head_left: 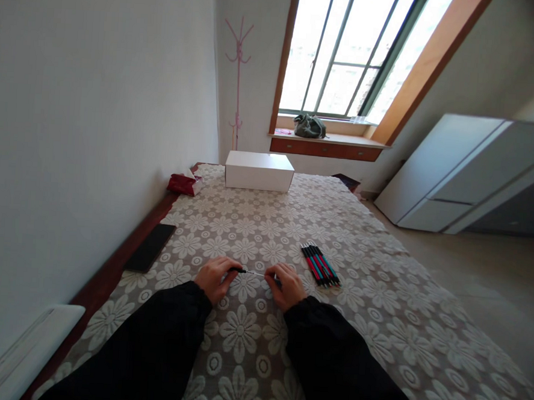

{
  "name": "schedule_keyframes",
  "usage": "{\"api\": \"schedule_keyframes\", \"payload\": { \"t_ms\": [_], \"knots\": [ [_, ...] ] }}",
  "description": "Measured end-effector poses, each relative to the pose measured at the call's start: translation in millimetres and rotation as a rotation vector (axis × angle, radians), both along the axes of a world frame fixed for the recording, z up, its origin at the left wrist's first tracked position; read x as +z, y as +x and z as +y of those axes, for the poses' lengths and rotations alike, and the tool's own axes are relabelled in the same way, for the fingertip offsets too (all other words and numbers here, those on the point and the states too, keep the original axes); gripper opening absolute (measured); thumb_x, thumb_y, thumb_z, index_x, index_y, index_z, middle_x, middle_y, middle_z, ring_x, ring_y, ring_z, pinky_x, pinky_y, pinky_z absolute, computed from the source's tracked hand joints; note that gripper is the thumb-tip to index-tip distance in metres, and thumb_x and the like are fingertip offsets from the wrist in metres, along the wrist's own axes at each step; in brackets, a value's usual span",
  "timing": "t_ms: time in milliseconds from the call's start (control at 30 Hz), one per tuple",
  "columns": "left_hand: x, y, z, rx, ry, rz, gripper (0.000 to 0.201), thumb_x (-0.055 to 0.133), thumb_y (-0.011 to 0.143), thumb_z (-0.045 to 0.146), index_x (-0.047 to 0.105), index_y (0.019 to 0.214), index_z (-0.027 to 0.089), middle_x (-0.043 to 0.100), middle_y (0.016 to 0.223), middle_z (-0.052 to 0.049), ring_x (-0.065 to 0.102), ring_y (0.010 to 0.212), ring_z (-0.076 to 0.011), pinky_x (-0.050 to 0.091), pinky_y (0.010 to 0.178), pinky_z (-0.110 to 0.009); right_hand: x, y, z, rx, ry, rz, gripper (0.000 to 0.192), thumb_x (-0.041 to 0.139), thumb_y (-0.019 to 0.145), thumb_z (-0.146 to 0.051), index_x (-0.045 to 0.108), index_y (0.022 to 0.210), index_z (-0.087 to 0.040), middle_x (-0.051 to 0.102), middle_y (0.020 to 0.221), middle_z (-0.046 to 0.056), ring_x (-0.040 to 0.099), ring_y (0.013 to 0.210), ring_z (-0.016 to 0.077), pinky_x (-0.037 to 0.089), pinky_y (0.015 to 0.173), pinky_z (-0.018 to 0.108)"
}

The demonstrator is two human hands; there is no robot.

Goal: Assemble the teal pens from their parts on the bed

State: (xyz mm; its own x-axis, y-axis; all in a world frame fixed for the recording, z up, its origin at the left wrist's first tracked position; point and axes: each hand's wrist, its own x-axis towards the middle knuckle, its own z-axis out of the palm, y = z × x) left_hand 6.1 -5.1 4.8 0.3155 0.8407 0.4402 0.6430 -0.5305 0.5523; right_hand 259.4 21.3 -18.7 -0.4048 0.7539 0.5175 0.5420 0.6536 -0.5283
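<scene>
Both my hands rest on a table covered with a flower-patterned lace cloth (377,327). Between them they hold one thin pen (250,272) level, just above the cloth. My left hand (214,277) pinches its dark end, while my right hand (284,284) grips the other end. The middle of the pen looks pale and thin. A bundle of several pens (320,265) with black, red and teal barrels lies on the cloth just right of my right hand. Dark sleeves cover both forearms.
A white box (258,170) stands at the far end of the table. A red packet (184,184) lies at the far left. A black flat phone-like object (150,248) lies by the left edge, near the wall. White cabinets (458,175) stand at right.
</scene>
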Motion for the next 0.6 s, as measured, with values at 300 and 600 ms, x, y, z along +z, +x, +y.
{"api": "schedule_keyframes", "payload": {
  "t_ms": [300, 600],
  "knots": [
    [0.2, 0.5, -0.9, 0.021, 0.02, 0.01, 0.018, 0.053, 0.097, 0.021, 0.069, 0.103, 0.023, 0.073, 0.101, -0.004, 0.067, 0.097, -0.0231, 0.052, 0.087, -0.038, 1.8, -0.8, -1.2, -0.007, 0.006, -0.007, 0.011, 0.052, 0.095, -0.019, 0.058, 0.087, -0.022, 0.063, 0.083, 0.004, 0.058, 0.082, 0.0222, 0.043, 0.078, 0.036],
    [5.8, 1.5, -3.9, 0.023, 0.044, 0.036, 0.016, 0.055, 0.095, 0.02, 0.069, 0.102, 0.024, 0.074, 0.101, -0.004, 0.067, 0.095, -0.0232, 0.052, 0.087, -0.038, 1.7, -0.7, -1.4, -0.016, 0.002, -0.01, 0.011, 0.052, 0.095, -0.02, 0.059, 0.086, -0.022, 0.062, 0.082, 0.004, 0.058, 0.081, 0.0222, 0.043, 0.076, 0.036]
  ]
}}
